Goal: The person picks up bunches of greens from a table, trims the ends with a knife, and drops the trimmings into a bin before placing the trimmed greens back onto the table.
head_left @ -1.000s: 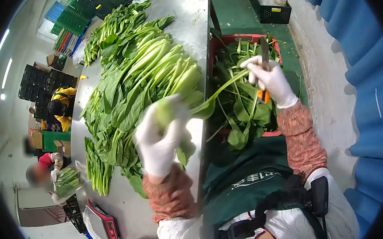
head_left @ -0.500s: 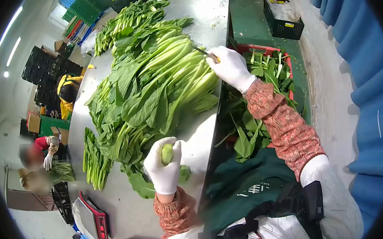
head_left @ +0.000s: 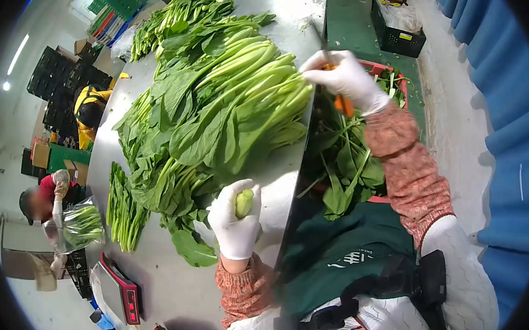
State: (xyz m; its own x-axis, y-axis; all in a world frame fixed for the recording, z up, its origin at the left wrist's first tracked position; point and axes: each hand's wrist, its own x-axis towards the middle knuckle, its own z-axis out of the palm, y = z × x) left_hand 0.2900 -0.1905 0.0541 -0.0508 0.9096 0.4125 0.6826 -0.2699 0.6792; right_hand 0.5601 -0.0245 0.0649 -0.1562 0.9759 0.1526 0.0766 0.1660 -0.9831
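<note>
My left hand (head_left: 236,221), in a white glove, is closed around a leafy green stalk (head_left: 244,204) whose pale stem end points up between thumb and fingers. Leaves hang below that hand, over the metal table. My gloved right hand (head_left: 350,79) grips a knife (head_left: 344,105) by its orange handle, with the dark blade pointing up and away over the table's edge. Its fingertips reach the stem ends of a big pile of leafy greens (head_left: 229,100), stacked with the stems towards me.
Under the right arm, a red crate (head_left: 404,89) holds loose leaves. Bundled greens (head_left: 125,208) and red scales (head_left: 123,291) lie on the left side of the metal table (head_left: 180,281). Across it, a person (head_left: 58,191) handles bagged greens; another in yellow (head_left: 89,113) bends farther back.
My right hand has moved right and slightly up, and the knife has swung from pointing left to pointing up. My left hand has shifted slightly right and up, still holding the stalk.
</note>
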